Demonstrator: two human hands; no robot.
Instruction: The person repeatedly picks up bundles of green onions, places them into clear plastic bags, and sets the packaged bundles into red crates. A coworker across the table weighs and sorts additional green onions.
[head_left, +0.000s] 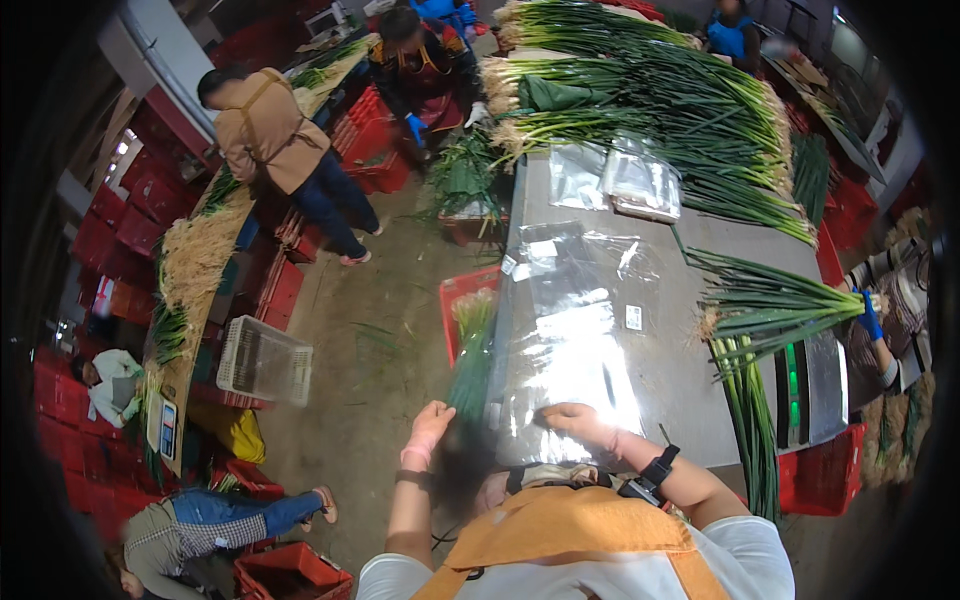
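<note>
My left hand (430, 429), fingers curled, is at the left edge of a bundle of green onions (470, 367) in what looks like a clear sleeve. Whether it grips the sleeve is unclear. The bundle's pale root ends rest in a red crate (448, 304) beside the table; its leaf tips point towards me. On the near part of the table, my right hand (581, 421) lies over clear plastic sleeves (562, 360), fingers bent down onto the shiny film. Glare hides whether it pinches one. Both hands appear to wear thin pinkish gloves.
Green onions (637, 90) are piled across the far table (690, 300). More clear bags (643, 180) lie there. At right, a blue-gloved hand (870, 315) holds a bunch near a scale (795, 390). Another person (427, 67) is beyond the crate; a white basket (266, 360) stands left.
</note>
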